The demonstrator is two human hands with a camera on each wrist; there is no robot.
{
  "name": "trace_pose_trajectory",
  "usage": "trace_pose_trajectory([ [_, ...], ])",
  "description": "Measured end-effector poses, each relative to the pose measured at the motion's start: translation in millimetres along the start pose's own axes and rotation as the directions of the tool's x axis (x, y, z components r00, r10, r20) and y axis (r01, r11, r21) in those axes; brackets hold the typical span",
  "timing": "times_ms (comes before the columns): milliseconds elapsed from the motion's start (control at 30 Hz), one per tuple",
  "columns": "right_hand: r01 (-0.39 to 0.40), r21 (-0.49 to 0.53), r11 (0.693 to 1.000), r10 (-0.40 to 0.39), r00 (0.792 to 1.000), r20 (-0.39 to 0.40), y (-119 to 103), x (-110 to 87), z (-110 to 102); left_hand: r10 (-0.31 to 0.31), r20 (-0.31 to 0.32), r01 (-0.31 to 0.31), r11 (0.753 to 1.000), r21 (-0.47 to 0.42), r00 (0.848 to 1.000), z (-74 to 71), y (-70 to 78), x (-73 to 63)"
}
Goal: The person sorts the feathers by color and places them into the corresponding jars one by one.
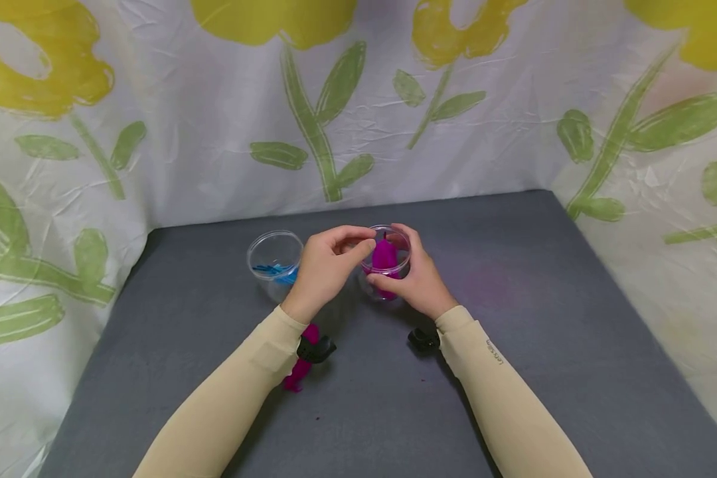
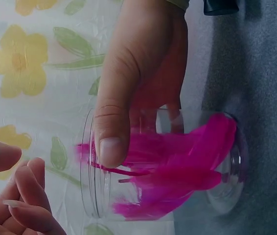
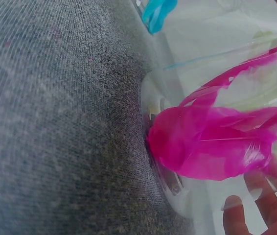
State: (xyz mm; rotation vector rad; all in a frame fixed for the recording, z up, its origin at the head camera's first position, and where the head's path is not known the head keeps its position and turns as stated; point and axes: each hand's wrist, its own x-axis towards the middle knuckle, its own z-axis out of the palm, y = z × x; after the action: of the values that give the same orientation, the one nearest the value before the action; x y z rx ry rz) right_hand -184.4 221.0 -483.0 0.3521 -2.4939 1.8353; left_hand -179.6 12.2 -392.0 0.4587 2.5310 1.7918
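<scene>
A clear plastic jar [image 1: 388, 269] stands on the grey table, with several magenta feathers [image 2: 177, 156] inside; some tips reach up to the rim. My right hand [image 1: 424, 282] grips the jar from the right side, its thumb [image 2: 113, 142] against the outside near the rim. At the rim's left side is my left hand [image 1: 328, 262], fingers loosely bent. A gap shows between the left thumb and fingers [image 2: 33, 191] in the left wrist view, with nothing in it.
A second clear jar [image 1: 275, 245] holding blue pieces [image 1: 277, 272] stands left, partly behind my left hand. More magenta feathers [image 1: 299, 372] lie on the table [image 1: 370, 411] beneath my left wrist. A flowered cloth [image 1: 215, 119] hangs along the back and sides.
</scene>
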Motion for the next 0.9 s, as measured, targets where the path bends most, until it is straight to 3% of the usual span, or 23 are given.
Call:
trace_pose_trajectory([
  [200,-0.008,-0.008,1.0,0.008,1.0,-0.004,1,-0.1,0,0.039,-0.009,-0.039,0.999,0.003,0.999,-4.1,-1.3,-3.3],
  [700,-0.012,-0.028,1.0,0.011,1.0,-0.012,-1,-0.5,1,0.029,-0.035,-0.026,0.996,0.084,0.999,-21.6,-0.6,-20.1],
  [900,-0.015,-0.036,0.999,0.014,1.0,-0.018,-2,-0.8,2,0.036,-0.019,-0.033,0.993,0.117,0.999,-29.2,-2.6,-28.1],
])
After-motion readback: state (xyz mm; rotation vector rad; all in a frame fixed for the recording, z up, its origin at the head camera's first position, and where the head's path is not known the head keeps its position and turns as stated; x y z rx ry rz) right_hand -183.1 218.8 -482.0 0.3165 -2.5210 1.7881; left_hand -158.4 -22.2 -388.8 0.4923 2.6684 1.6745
